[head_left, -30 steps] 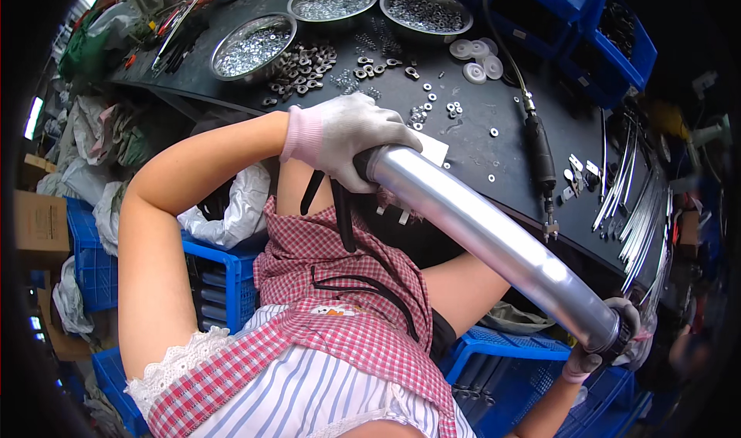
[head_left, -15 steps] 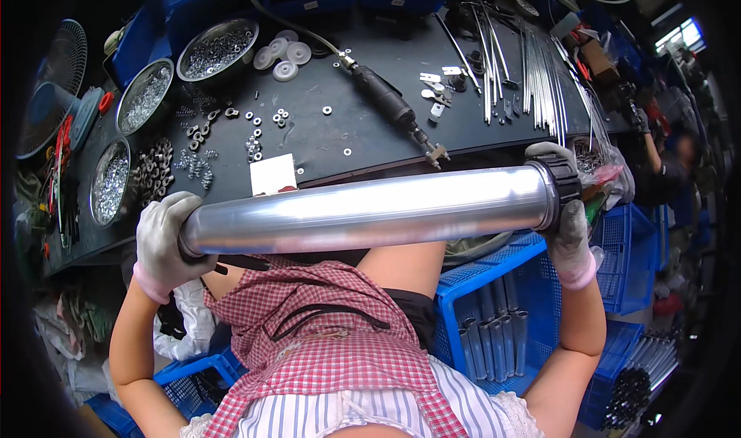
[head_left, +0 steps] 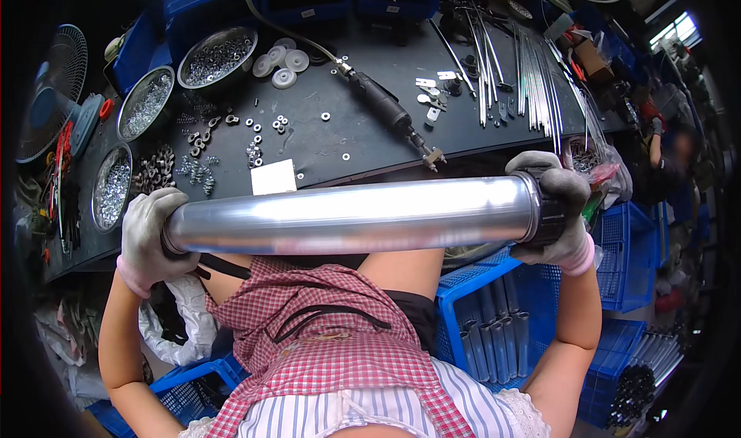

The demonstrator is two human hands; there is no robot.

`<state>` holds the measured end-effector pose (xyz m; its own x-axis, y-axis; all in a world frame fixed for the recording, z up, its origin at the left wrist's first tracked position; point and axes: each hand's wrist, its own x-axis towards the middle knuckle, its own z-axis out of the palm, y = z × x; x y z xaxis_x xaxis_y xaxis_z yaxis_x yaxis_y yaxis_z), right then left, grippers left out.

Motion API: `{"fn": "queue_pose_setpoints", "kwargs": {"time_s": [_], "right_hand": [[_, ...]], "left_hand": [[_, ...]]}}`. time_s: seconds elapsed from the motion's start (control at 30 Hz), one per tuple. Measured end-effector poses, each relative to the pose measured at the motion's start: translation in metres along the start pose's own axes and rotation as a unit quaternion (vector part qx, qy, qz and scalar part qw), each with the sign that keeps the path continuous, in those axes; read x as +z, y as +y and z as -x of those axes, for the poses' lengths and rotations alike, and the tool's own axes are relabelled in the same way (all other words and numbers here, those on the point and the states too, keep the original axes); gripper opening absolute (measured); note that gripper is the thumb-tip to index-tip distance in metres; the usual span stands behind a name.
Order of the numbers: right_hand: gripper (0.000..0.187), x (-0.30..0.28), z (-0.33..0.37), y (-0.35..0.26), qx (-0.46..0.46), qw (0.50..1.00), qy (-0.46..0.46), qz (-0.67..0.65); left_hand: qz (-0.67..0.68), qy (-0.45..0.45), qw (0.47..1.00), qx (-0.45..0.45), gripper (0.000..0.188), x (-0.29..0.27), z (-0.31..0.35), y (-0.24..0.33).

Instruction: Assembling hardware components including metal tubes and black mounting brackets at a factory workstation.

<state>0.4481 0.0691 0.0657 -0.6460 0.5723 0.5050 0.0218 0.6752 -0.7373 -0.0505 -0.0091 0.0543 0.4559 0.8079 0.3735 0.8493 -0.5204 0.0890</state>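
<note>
A wide, shiny metal tube [head_left: 355,216] lies level across my lap, held up in front of the table's near edge. My left hand [head_left: 152,233], in a pale work glove with a pink cuff, is closed round its left end. At the other end sits a black ribbed cap [head_left: 551,210]. My right hand [head_left: 562,206], gloved likewise, is wrapped over this cap, fingers on top and thumb side below. Beyond the tube, a black air screwdriver [head_left: 386,108] with a hose rests on the dark table [head_left: 309,148].
Steel bowls of small metal parts [head_left: 218,57] stand at the left. White plastic discs [head_left: 283,77], loose nuts and a white card [head_left: 273,177] lie on the table. Thin metal rods [head_left: 536,91] are at the far right. A blue crate [head_left: 455,291] with clear tubes stands beside my right leg.
The tube and both hands have shifted slightly left. My right hand has changed its grip, with its fingers now wrapped further over the front of the black cap.
</note>
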Motion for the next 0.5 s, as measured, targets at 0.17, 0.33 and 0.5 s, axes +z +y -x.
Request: {"fn": "queue_pose_setpoints", "kwargs": {"time_s": [0.17,0.33,0.5], "right_hand": [[0.053,0.004,0.01,0.003,-0.137,0.963,-0.028,0.23],[0.048,-0.004,0.026,-0.02,-0.003,0.962,-0.09,0.258],[0.044,0.006,-0.026,-0.03,-0.236,0.902,-0.12,0.341]], "left_hand": [[0.091,-0.101,0.991,-0.01,0.064,-0.005,-0.004,-0.016],[0.169,-0.18,0.969,-0.029,0.063,-0.007,0.0,-0.027],[0.207,-0.218,0.951,-0.075,0.059,-0.006,0.004,-0.025]]}}
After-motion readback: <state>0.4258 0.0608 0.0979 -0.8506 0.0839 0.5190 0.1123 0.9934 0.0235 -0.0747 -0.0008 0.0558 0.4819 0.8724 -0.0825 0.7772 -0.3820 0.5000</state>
